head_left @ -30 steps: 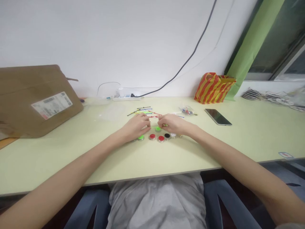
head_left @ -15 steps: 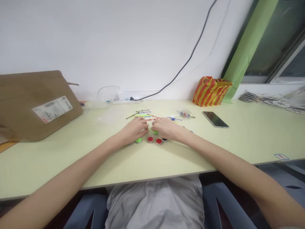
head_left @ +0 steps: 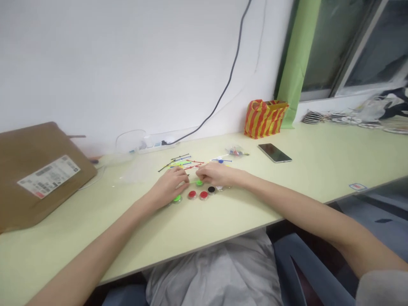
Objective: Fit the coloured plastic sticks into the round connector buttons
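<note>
My left hand (head_left: pixel 172 185) rests low over the table with its fingers curled together. Beside and partly under it is a small round piece with a green top and clear base (head_left: pixel 177 198). My right hand (head_left: pixel 216 174) is closed in a pinch just above another green-topped piece (head_left: pixel 199 183). A thin pale-green line shows between the two hands; I cannot make out which fingers grip it. Two red-topped pieces (head_left: pixel 192 194) and a black-topped one (head_left: pixel 211 190) sit in front of the hands. Thin coloured plastic sticks (head_left: pixel 181 161) lie loosely behind them.
A cardboard box (head_left: pixel 47 170) stands at the left. Against the wall is a white power strip (head_left: pixel 156 146) with a black cable. To the right are a small plastic packet (head_left: pixel 236 151), a phone (head_left: pixel 274 153) and a striped bag (head_left: pixel 265 119). The table's front edge runs below my forearms.
The view has turned right and tilted, so things on the table appear shifted left. My hands stay close together over the same pieces; a pale-green line now shows between them.
</note>
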### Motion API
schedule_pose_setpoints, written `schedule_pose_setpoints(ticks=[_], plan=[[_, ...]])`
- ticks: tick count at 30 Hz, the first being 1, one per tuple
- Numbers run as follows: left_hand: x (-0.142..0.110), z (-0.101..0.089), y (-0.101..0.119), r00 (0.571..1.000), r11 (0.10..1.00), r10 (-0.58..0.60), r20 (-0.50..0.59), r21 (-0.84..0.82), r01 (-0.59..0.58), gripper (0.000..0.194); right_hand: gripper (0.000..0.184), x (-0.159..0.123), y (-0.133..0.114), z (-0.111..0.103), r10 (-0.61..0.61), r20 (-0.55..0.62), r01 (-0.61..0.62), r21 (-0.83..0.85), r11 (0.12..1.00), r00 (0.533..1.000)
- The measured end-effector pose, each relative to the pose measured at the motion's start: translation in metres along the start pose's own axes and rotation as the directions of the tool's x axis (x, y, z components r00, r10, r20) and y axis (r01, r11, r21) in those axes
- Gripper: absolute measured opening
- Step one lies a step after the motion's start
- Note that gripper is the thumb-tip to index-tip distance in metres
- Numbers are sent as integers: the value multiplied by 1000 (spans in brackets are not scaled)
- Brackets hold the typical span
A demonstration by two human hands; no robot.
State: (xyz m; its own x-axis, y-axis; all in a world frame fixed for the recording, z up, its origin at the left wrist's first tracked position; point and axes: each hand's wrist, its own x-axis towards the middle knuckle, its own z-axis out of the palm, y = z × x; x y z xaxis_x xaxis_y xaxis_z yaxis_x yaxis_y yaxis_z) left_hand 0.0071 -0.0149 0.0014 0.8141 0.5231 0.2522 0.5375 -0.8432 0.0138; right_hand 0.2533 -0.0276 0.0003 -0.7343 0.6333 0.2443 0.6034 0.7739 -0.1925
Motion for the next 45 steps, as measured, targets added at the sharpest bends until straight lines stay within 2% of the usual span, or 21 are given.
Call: schedule_pose_setpoints(ticks=[2, 7, 13, 20, 23, 27, 30, 32, 34, 38, 41, 45], plan=[[0, -1, 1, 1000, 1000, 7, -7, 7, -7, 29, 9, -2, -1, 1, -3, -18, 3, 31, 1000, 1000], [0, -3, 4, 1000, 1000, 18, -17, 20, -18, 29, 10, 3, -9, 4, 20, -29, -21, -32, 999, 999], [0, -2, 5, 1000, 999, 10, -25, 33, -9, 28, 9, 2, -5, 5, 69, -10, -69, 3, 998, 998], [-1, -4, 6, 997, 998, -67, -49, -10, 67, 27, 13, 8, -4, 0, -7, 6, 8, -138, 990, 1000], [-1, -5, 6, 991, 994, -107, -85, -39, 104, 33, 15, 5, 6, -13, 45, -87, -57, -134, 989, 995], [0, -8, 9, 980, 984, -174, -100, -53, 169, 48, 12, -10, 31, -35, 165, -292, -204, -111, 973, 942], [0, -9, 10, 976, 979, -199, -85, -52, 195, 52, 13, -19, 45, -45, 229, -331, -275, -99, 956, 915], [0, -9, 11, 977, 979, -200, -74, -51, 197, 53, 12, -21, 48, -44, 263, -307, -297, -69, 952, 915], [-1, -9, 10, 978, 980, -195, -71, -47, 191, 54, 8, -21, 48, -40, 273, -229, -291, -49, 956, 935], [-2, -8, 8, 984, 987, -159, -73, -41, 157, 52, 8, -15, 53, -28, 198, -66, -203, -77, 976, 978], [-2, -8, 7, 985, 987, -156, -71, -44, 154, 51, 11, -14, 58, -24, 163, -31, -165, -90, 982, 986], [-2, -8, 7, 986, 988, -151, -74, -41, 148, 52, 12, -16, 57, -27, 176, -2, -176, -57, 983, 984]])
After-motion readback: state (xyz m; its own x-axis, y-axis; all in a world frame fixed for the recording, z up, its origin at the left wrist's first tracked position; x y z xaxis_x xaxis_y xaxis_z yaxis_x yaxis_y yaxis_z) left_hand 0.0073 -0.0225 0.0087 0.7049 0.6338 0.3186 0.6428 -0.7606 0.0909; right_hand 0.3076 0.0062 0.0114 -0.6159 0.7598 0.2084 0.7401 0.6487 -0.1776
